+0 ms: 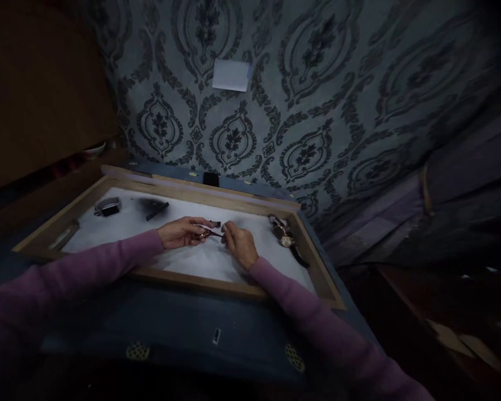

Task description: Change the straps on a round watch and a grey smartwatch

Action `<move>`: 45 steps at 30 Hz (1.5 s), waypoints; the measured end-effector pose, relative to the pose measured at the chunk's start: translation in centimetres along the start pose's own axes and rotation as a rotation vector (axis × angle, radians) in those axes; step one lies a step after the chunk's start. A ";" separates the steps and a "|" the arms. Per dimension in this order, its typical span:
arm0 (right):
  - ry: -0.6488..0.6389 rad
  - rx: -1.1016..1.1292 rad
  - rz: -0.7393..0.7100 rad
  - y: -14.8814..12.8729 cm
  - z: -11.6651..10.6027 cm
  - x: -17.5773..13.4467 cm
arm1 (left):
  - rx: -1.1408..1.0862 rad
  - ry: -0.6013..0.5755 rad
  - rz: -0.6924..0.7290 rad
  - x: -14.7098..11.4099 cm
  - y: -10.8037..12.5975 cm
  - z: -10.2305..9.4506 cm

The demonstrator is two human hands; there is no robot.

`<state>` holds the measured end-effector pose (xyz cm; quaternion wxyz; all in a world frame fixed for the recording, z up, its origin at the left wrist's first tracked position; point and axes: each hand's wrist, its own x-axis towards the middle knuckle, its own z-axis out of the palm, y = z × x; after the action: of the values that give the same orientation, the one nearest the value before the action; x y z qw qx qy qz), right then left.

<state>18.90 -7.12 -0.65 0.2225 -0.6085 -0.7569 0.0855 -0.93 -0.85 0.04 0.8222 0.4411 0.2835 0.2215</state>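
Both of my hands meet over the middle of a shallow wooden tray (pixel 234 287) lined with white. My left hand (pixel 183 231) is closed around what looks like a small reddish-gold wristwatch (pixel 204 234); dim light blurs its detail. Its thin, dark, tapering end reaches toward my right hand (pixel 240 244), whose fingers are pinched together at that tip. Just behind the fingers is a small black piece (pixel 216 224). Several watches (pixel 284 239) lie along the tray's right side, one with a black strap (pixel 299 257).
Toward the tray's left end sits a grey-strapped watch with a dark square face (pixel 108 206). A dark flat bar (pixel 157 210) lies nearby. Behind the tray is a black object (pixel 211 179) on the blue cloth (pixel 171 317). A white card (pixel 231 75) hangs on the patterned wall.
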 end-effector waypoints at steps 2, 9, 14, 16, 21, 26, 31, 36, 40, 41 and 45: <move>-0.007 -0.034 0.025 -0.2 -0.1 -0.1 | 0.013 0.013 0.051 -0.1 -0.2 0.0; 0.013 -0.164 0.090 -0.3 -0.7 -0.1 | 0.128 0.046 0.157 0.4 -0.8 -0.3; 0.005 -0.238 0.133 -0.3 -0.7 0.1 | 0.220 0.043 0.177 1.1 -1.3 -0.6; -0.017 -0.266 0.127 -0.5 -0.6 0.1 | 0.253 0.034 0.184 1.3 -1.4 -0.7; -0.082 -0.331 0.071 -1.0 -0.2 0.3 | 0.322 0.013 0.216 1.6 -1.7 -1.4; -0.129 -0.410 0.015 -1.7 -0.3 0.6 | 0.395 -0.043 0.214 2.0 -1.5 -2.1; -0.195 -0.422 -0.051 -2.1 -1.0 1.1 | 0.471 -0.110 0.199 2.4 -0.7 -2.3; -0.204 -0.343 -0.023 -1.6 -0.5 1.8 | 0.501 -0.127 0.172 2.3 -0.1 -2.1; -0.123 0.137 -0.011 -1.0 0.3 1.9 | 0.493 -0.056 0.104 2.0 0.2 -1.6; -0.092 0.248 -0.024 -0.9 0.4 1.8 | 0.472 -0.037 0.087 2.0 0.2 -1.4; 0.031 0.396 -0.097 -0.5 0.6 1.2 | 0.370 -0.028 0.044 1.7 0.4 -0.7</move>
<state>17.97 -5.97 -0.71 0.3533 -0.5169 -0.7503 0.2122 -0.18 0.79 -0.42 0.7259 0.5939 0.2981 0.1774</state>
